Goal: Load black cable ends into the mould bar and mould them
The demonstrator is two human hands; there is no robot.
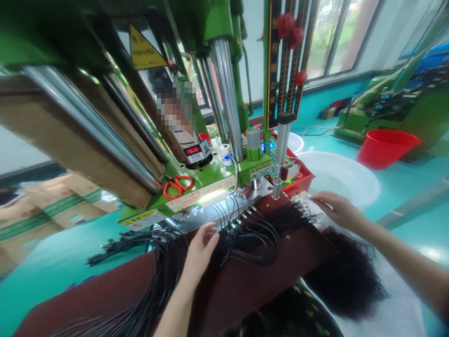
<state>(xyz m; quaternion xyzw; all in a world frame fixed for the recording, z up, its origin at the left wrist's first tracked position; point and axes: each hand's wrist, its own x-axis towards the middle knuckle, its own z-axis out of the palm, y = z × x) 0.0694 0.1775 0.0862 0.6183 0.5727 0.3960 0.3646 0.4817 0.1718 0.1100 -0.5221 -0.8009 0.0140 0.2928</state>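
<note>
My left hand (202, 244) is beside a row of black cables (257, 236) at the front of a green press (206, 180). Its fingers are bent and the thumb stands a little apart; nothing shows clearly between them. Small metal-tipped connectors (242, 217) line the press edge, with the cables looping out from them. Off to the right, my right hand (335, 208) has its fingertips together by a pale object (300, 197) and the ends of a cable bundle (293, 213). What those fingertips hold is too blurred to make out.
Orange-handled scissors (177, 186) lie on the press. More cables (122, 245) hang over the left of the brown table (245, 290). A dark cable heap (347, 276) lies at right. Beyond are a white tub (365, 175), a red bucket (387, 147) and a person (180, 135) behind the press.
</note>
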